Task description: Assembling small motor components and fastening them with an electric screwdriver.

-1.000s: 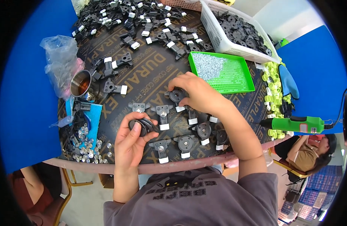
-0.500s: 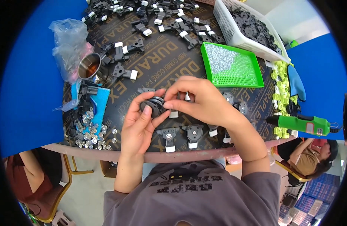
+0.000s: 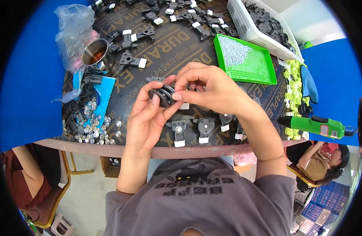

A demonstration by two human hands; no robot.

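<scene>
Over the near middle of the table, my left hand point(image 3: 143, 120) is closed around a few stacked black plastic discs point(image 3: 162, 96), held tilted on edge. The right side of the stack is pinched between the thumb and fingers of my right hand point(image 3: 210, 88); its other fingers curl out of sight. Just beyond and below my hands, black brackets with white ends stand in a row near the table edge. One bracket point(image 3: 178, 129) has a silver round piece at its centre, and another carries a black disc point(image 3: 205, 126).
A green tray point(image 3: 274, 80) holds small silver pieces, beside a white basket point(image 3: 238, 23) of black discs. At right are yellow-green caps point(image 3: 293, 84) and a green electric screwdriver point(image 3: 316, 125). A metal cup point(image 3: 106, 59), plastic bag point(image 3: 72, 29) and small metal rounds point(image 3: 96, 131) lie left.
The view has shifted a little, so the table sits higher. Both hands still hold the discs, which have turned slightly so the gaps between them show more.
</scene>
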